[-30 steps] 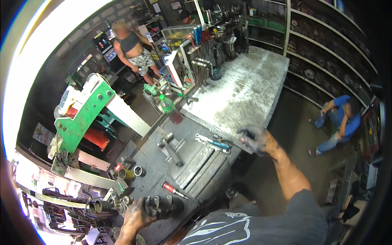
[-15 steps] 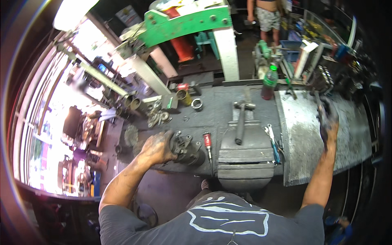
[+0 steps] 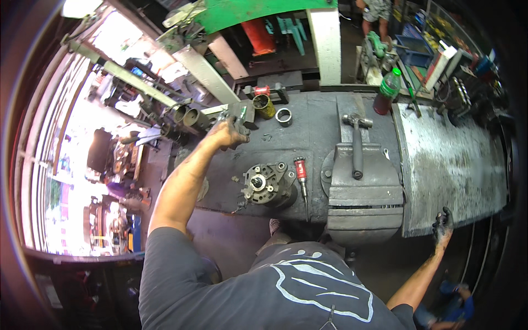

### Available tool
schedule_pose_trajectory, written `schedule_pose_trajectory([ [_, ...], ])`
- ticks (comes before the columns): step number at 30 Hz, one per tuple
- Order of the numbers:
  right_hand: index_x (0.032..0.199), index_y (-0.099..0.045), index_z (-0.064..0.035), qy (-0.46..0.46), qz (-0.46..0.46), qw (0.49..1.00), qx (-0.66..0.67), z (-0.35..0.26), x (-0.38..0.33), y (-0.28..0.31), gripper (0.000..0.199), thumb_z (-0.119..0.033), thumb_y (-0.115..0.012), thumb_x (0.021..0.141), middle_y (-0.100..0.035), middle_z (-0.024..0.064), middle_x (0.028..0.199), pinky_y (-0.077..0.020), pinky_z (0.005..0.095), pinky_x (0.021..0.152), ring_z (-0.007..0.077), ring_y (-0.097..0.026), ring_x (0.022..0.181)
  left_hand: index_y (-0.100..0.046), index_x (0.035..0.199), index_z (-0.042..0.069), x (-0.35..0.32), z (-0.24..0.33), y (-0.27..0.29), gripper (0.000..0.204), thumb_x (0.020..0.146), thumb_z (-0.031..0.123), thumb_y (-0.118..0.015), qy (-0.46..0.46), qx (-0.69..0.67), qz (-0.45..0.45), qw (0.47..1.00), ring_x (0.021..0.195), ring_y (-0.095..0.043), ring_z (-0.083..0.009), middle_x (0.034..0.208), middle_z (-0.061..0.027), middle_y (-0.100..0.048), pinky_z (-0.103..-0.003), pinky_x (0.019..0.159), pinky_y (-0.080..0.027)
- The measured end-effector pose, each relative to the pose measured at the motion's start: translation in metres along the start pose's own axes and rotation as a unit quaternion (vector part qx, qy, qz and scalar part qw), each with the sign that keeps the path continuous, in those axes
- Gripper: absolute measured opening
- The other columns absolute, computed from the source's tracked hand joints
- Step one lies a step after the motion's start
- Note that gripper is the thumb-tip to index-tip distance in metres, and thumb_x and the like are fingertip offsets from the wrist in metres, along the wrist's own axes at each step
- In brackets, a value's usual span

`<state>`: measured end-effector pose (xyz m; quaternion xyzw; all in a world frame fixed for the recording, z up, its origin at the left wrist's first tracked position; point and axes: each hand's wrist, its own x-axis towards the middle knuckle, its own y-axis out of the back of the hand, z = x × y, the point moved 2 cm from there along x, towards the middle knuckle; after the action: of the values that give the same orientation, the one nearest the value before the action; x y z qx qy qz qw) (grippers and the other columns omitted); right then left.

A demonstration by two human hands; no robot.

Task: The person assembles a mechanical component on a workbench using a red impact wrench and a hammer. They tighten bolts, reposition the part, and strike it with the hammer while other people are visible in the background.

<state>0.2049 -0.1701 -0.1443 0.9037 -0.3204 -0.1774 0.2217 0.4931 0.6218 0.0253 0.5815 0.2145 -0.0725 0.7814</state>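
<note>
My left hand reaches over the left back of the bench with curled fingers. It covers a spot with small metal parts beside a dark metal block; its fingers close around something there, mostly hidden. In front of me stands a round alternator body, its shaft end facing up, with no hand on it. A red-handled screwdriver lies just right of it. My right hand, blackened with grease, hangs at the near edge of the metal sheet, fingers apart and nothing visible in it.
A bench vise sits mid-bench with a hammer lying on top. Behind are a metal ring, a yellowish cylinder and a green-capped bottle. A wrench lies by the vise. Another person's legs show at the back.
My left hand has let go of the alternator and moved back to the metal parts. My right hand has come nearer, down to the metal sheet's front edge. The view has shifted.
</note>
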Motion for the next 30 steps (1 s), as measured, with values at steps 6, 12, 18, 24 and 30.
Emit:
schedule_pose_trajectory([
  [6, 0.144, -0.064, -0.0073, 0.011, 0.087, 0.985, -0.146, 0.05, -0.158, 0.016, 0.04, -0.015, -0.072, 0.105, -0.059, 0.001, 0.085, -0.0459, 0.0315, 0.064, 0.01, -0.051, 0.071, -0.061, 0.138, 0.0, 0.09, -0.044, -0.097, 0.08, 0.074, 0.035, -0.094, -0.192, 0.139, 0.054, 0.97, 0.117, -0.071, -0.0437, 0.122, -0.0273, -0.074, -0.051, 0.099, -0.059],
  [12, 0.144, -0.061, -0.0051, -0.163, 0.071, 0.983, -0.04, 0.048, -0.321, -0.046, 0.043, -0.005, -0.071, 0.103, -0.055, -0.0032, 0.081, -0.0426, 0.0275, 0.057, 0.0079, -0.048, 0.064, -0.06, 0.13, 0.002, 0.139, -0.077, -0.154, 0.061, 0.085, 0.032, -0.087, -0.265, 0.118, 0.096, 0.952, 0.113, -0.071, -0.0461, 0.116, -0.0279, -0.073, -0.055, 0.096, -0.059],
  [18, 0.145, -0.061, -0.0057, -0.187, -0.004, 0.979, -0.081, 0.004, -0.407, -0.132, 0.049, -0.01, -0.077, 0.099, -0.069, 0.0075, 0.089, -0.0522, 0.0359, 0.063, 0.0152, -0.06, 0.069, -0.053, 0.146, 0.004, 0.126, -0.09, -0.146, 0.074, 0.085, 0.03, -0.086, -0.296, 0.119, 0.104, 0.942, 0.127, -0.065, -0.0442, 0.138, -0.0255, -0.064, -0.052, 0.105, -0.056],
  [24, 0.143, -0.064, -0.0059, -0.154, -0.137, 0.97, -0.129, -0.06, -0.428, -0.221, 0.057, -0.021, -0.085, 0.092, -0.075, 0.0135, 0.098, -0.0574, 0.0417, 0.084, 0.0261, -0.071, 0.089, -0.048, 0.157, 0.011, 0.037, -0.106, -0.132, 0.079, 0.086, 0.017, -0.083, -0.385, -0.067, 0.115, 0.913, 0.145, -0.052, -0.0451, 0.156, -0.0266, -0.054, -0.049, 0.122, -0.045],
  [30, 0.151, -0.058, -0.0057, 0.147, -0.26, 0.941, -0.16, -0.136, -0.398, -0.305, 0.068, -0.026, -0.084, 0.091, -0.072, 0.0225, 0.119, -0.0563, 0.0488, 0.095, 0.0392, -0.07, 0.111, -0.042, 0.164, 0.013, -0.037, -0.135, -0.165, 0.083, 0.092, 0.018, -0.083, -0.342, -0.188, -0.124, 0.912, 0.142, -0.059, -0.0381, 0.151, -0.0232, -0.062, -0.047, 0.12, -0.048],
])
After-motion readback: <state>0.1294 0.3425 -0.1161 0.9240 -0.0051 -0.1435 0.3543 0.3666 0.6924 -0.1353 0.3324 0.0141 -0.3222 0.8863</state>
